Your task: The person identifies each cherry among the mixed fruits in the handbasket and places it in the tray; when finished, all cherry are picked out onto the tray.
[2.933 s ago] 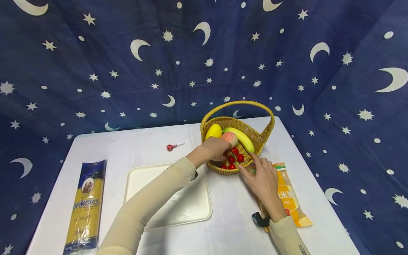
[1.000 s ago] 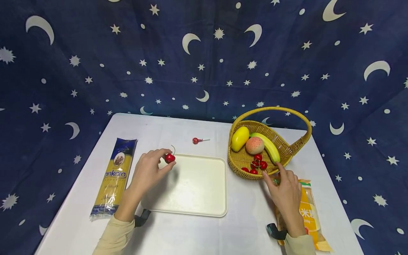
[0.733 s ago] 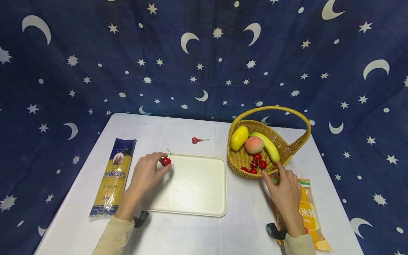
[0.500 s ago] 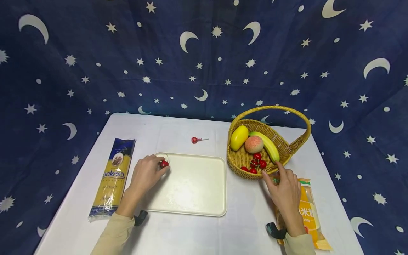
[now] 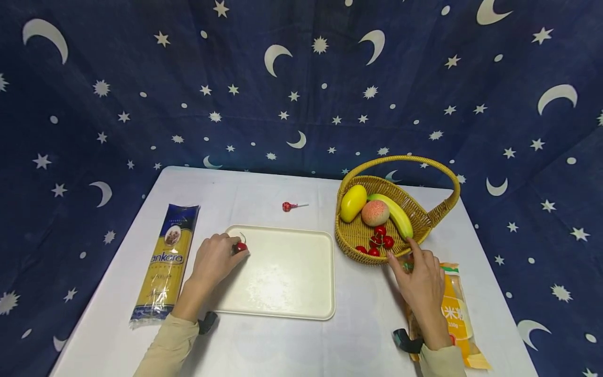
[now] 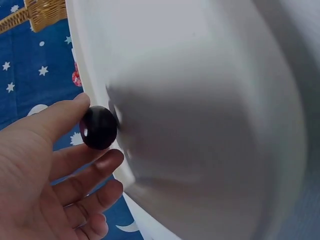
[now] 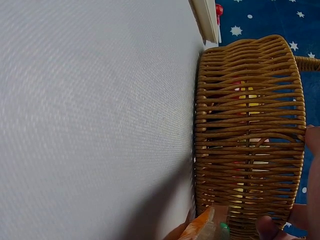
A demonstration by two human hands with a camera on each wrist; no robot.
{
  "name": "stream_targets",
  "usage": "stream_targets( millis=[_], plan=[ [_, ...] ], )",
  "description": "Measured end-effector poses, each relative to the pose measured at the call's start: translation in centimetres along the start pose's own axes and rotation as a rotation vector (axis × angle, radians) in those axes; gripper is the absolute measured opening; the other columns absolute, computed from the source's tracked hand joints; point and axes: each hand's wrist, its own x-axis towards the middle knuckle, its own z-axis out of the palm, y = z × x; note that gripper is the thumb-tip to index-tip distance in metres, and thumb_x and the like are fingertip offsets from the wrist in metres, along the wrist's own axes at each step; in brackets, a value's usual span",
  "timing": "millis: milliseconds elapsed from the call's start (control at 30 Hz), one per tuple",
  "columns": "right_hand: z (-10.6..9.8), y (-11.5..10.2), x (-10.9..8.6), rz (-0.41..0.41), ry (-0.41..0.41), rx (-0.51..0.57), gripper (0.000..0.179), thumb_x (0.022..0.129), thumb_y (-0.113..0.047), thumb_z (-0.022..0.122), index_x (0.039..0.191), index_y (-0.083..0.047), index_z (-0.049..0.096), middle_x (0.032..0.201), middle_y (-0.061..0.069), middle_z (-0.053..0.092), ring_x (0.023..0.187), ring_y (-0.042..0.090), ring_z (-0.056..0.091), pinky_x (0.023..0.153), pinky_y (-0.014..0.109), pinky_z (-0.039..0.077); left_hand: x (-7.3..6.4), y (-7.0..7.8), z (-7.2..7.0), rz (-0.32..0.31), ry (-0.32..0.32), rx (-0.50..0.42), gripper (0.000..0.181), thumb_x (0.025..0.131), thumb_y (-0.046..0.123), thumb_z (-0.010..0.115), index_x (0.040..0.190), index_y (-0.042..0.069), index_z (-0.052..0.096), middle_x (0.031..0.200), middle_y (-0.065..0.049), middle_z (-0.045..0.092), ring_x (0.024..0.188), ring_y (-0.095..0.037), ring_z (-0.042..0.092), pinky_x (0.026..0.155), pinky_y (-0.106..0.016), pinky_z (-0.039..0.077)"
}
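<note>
My left hand [image 5: 214,261] pinches a red cherry [image 5: 242,246] with a thin stem between thumb and fingers, low over the left end of the cream tray [image 5: 282,309]. In the left wrist view the cherry [image 6: 99,128] looks dark and sits right by the tray surface [image 6: 210,100], the other fingers loosely bent. My right hand [image 5: 421,283] rests at the near right rim of the wicker basket [image 5: 346,251], thumb and index finger spread along it. The basket holds a yellow mango [image 5: 353,203], a peach [image 5: 375,213], a banana [image 5: 398,217] and several red cherries [image 5: 377,242].
A lollipop [image 5: 288,207] lies behind the tray. To the left is a blue and yellow pasta packet [image 5: 165,262]. An orange and clear food packet [image 5: 459,314] lies under and beside my right forearm. A star-and-moon cloth [image 5: 301,94] hangs behind the table.
My left hand has moved from the basket to the tray's left end, bringing a cherry, then lowered it slightly down and left. The right hand stays at the basket rim.
</note>
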Motion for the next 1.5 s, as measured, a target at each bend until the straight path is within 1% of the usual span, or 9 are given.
stream_targets(
  millis=[133,233,333,433,600,867,1200,1367,1500],
  plan=[
    [0.0,0.0,0.0,-0.004,0.003,0.004,0.075,0.095,-0.054,0.072,0.155,-0.011,0.054,0.11,0.02,0.061,0.098,0.038,0.052,0.081,0.046,0.035,0.0,0.2,-0.3,-0.009,0.008,0.007,0.045,0.084,0.037,0.09,0.112,0.004,0.081,0.086,-0.012,0.075,0.072,-0.026,0.065,0.071,-0.046,0.054],
    [0.0,-0.1,0.0,-0.012,0.006,0.008,0.075,0.095,-0.052,0.073,0.155,-0.012,0.054,0.109,0.02,0.062,0.098,0.039,0.053,0.081,0.047,0.036,-0.1,0.4,-0.6,-0.011,0.029,0.02,0.051,0.084,0.04,0.09,0.118,0.003,0.078,0.093,-0.015,0.075,0.075,-0.029,0.066,0.073,-0.048,0.056],
    [0.0,-0.1,0.0,-0.017,0.006,0.013,0.075,0.095,-0.052,0.073,0.155,-0.012,0.053,0.109,0.02,0.062,0.098,0.039,0.053,0.082,0.048,0.036,-0.1,0.9,-1.0,0.0,0.068,0.011,0.059,0.084,0.04,0.09,0.128,0.004,0.075,0.101,-0.018,0.075,0.079,-0.031,0.065,0.077,-0.05,0.057],
    [0.0,-0.2,0.0,-0.016,0.002,0.012,0.076,0.095,-0.053,0.072,0.155,-0.011,0.053,0.108,0.02,0.061,0.098,0.038,0.052,0.082,0.047,0.035,-0.1,1.6,-1.6,0.035,0.113,-0.011,0.06,0.085,0.039,0.089,0.131,0.005,0.072,0.103,-0.017,0.075,0.083,-0.032,0.066,0.076,-0.049,0.056],
    [0.1,-0.2,0.0,-0.008,-0.003,0.009,0.076,0.095,-0.053,0.072,0.156,-0.011,0.053,0.109,0.02,0.061,0.099,0.038,0.052,0.082,0.046,0.035,0.2,3.4,-2.8,0.118,0.149,-0.017,0.054,0.087,0.037,0.087,0.13,0.006,0.073,0.102,-0.015,0.076,0.085,-0.031,0.066,0.072,-0.046,0.054],
    [0.1,-0.3,0.0,-0.01,0.007,0.02,0.076,0.095,-0.053,0.073,0.155,-0.011,0.053,0.111,0.021,0.062,0.099,0.038,0.052,0.083,0.046,0.035,1.3,6.0,-3.9,0.192,0.149,0.0,0.051,0.089,0.037,0.085,0.13,0.009,0.073,0.11,-0.013,0.077,0.096,-0.033,0.07,0.076,-0.046,0.056],
    [0.2,-0.4,-0.1,-0.014,0.02,0.032,0.075,0.094,-0.049,0.075,0.155,-0.011,0.053,0.109,0.021,0.06,0.099,0.039,0.052,0.084,0.049,0.036,2.4,9.7,-3.7,0.306,0.176,-0.003,0.052,0.089,0.042,0.085,0.129,0.012,0.073,0.104,-0.008,0.077,0.091,-0.029,0.07,0.073,-0.043,0.054],
    [0.3,-0.2,-0.2,-0.008,0.027,0.037,0.075,0.094,-0.047,0.076,0.155,-0.011,0.053,0.111,0.021,0.057,0.101,0.039,0.05,0.083,0.048,0.035,3.5,12.2,-3.8,0.366,0.154,-0.013,0.051,0.092,0.045,0.082,0.131,0.014,0.072,0.112,-0.006,0.079,0.097,-0.027,0.072,0.078,-0.042,0.056],
    [0.4,-0.1,-0.2,-0.006,0.033,0.039,0.075,0.093,-0.047,0.076,0.155,-0.01,0.053,0.112,0.022,0.057,0.102,0.039,0.05,0.084,0.048,0.035,4.5,14.2,-3.8,0.422,0.16,-0.011,0.048,0.093,0.046,0.081,0.129,0.015,0.073,0.114,-0.005,0.079,0.103,-0.026,0.074,0.084,-0.042,0.058]
  ],
)
